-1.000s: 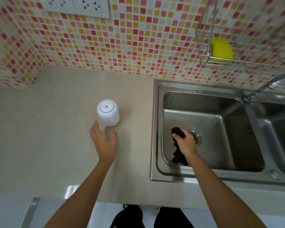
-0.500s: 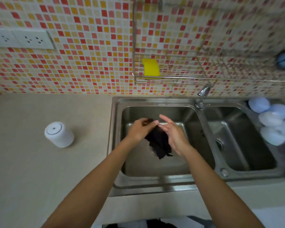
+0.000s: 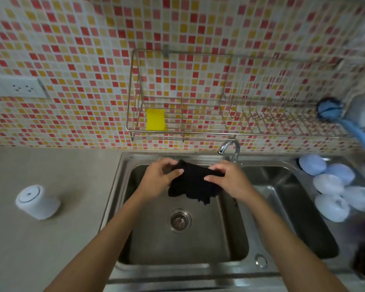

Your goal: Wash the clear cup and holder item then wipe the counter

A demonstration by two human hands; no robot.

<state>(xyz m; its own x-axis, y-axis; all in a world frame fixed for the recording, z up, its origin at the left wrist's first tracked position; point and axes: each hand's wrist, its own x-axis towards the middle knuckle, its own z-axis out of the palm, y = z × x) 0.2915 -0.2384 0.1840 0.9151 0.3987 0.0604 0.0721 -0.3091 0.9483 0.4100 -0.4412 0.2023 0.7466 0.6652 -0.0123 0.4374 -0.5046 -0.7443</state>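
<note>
A black cloth [image 3: 193,184] is stretched between both hands above the left basin of the steel sink [image 3: 122,186]. My left hand [image 3: 159,179] pinches its left edge and my right hand [image 3: 226,179] pinches its right edge. The lower part of the cloth hangs loose over the basin. A white cup-like holder [image 3: 37,202] stands upside down on the beige counter [image 3: 51,239], left of the sink and away from both hands.
A faucet [image 3: 229,147] rises behind the sink divider. A wire rack [image 3: 177,131] on the tiled wall holds a yellow sponge [image 3: 155,119]. Several pale round items [image 3: 333,186] lie at the right basin's edge. A blue brush [image 3: 333,111] hangs at the right.
My left hand left the white holder and joined the right hand at the sink. Both hands have spread the black cloth wider and lifted it toward the back of the basin. The view shifted right.
</note>
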